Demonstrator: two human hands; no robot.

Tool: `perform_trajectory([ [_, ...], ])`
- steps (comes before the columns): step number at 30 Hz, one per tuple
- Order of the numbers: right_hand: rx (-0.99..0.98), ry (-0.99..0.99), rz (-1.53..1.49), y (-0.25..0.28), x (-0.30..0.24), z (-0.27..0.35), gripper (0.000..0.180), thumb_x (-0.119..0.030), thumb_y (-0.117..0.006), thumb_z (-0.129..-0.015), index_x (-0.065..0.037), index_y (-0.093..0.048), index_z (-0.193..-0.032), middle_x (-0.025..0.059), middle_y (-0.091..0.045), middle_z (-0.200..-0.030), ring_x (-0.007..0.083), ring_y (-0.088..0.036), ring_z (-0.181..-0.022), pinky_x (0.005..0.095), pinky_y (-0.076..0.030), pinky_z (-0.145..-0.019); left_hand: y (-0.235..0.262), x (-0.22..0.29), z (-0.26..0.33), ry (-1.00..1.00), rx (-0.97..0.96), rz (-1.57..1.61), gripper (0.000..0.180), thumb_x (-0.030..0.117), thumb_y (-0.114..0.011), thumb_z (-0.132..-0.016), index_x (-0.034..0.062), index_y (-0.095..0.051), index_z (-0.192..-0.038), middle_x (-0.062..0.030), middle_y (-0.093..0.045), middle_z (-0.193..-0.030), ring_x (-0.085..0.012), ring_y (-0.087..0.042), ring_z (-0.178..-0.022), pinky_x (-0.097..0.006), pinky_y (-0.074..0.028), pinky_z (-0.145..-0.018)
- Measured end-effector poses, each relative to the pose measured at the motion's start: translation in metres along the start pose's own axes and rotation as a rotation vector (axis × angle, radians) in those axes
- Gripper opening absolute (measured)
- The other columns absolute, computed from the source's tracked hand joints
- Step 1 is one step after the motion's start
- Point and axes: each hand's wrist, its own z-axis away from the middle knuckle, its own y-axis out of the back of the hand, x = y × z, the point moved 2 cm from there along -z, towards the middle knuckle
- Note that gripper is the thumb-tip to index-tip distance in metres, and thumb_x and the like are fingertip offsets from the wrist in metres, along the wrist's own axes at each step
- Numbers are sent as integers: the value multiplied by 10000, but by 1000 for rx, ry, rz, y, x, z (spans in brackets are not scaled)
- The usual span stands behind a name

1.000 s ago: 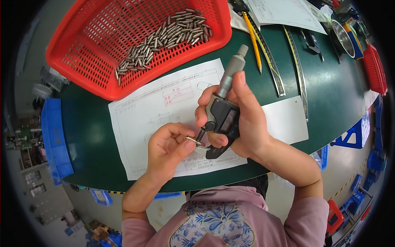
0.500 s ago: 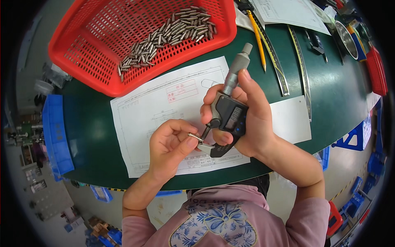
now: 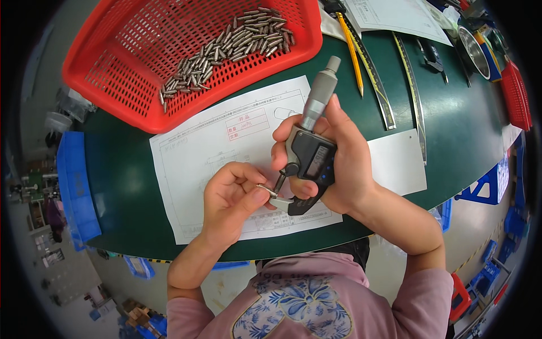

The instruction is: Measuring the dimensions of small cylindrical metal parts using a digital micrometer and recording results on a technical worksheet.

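My right hand grips a black digital micrometer with a grey thimble pointing up and away. My left hand pinches a small metal pin and holds it in the micrometer's jaws. Both hands hover over a white drawing sheet on the green table. A red mesh basket at the far left holds several more metal pins.
A yellow pencil, steel rulers and more papers lie at the far right. A round metal tin and a red tray stand by the right edge. A blue bin sits left of the table.
The micrometer and my right hand have tilted slightly and shifted a little to the right. My left hand still holds the pin in the jaws.
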Motion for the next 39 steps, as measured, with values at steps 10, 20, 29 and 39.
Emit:
perform_trajectory([
  [10,11,-22,-37,1,-1,0,622,-586,-275,-805,-9,-503,-856,118,-567,-678,149,-443,-418,232,-354,-383,0,-1,1,-35,1,-8,173,-25,-541,-783,-15,-464,-939,-92,-521,-927,-147,-556,-870,-257,-523,-671],
  [20,22,-22,-27,1,0,0,577,-580,-359,-792,-20,-494,-819,109,-557,-641,144,-426,-384,233,-357,-377,-2,-1,0,27,4,33,159,5,-517,-796,-29,-450,-936,-106,-515,-922,-156,-550,-858,-261,-510,-663],
  [29,1,-20,-45,0,0,-1,620,-566,-245,-841,3,-490,-866,125,-553,-660,157,-401,-374,250,-346,-383,-2,2,1,1,5,-2,165,7,-519,-794,-21,-461,-946,-100,-519,-928,-144,-549,-841,-257,-520,-645],
  [39,36,-38,-47,2,0,0,603,-588,-350,-786,-6,-495,-841,115,-557,-650,149,-423,-382,237,-351,-372,3,-2,2,-45,-51,-35,191,-56,-492,-787,-25,-455,-972,-115,-471,-1008,-180,-551,-922,-273,-533,-663],
])
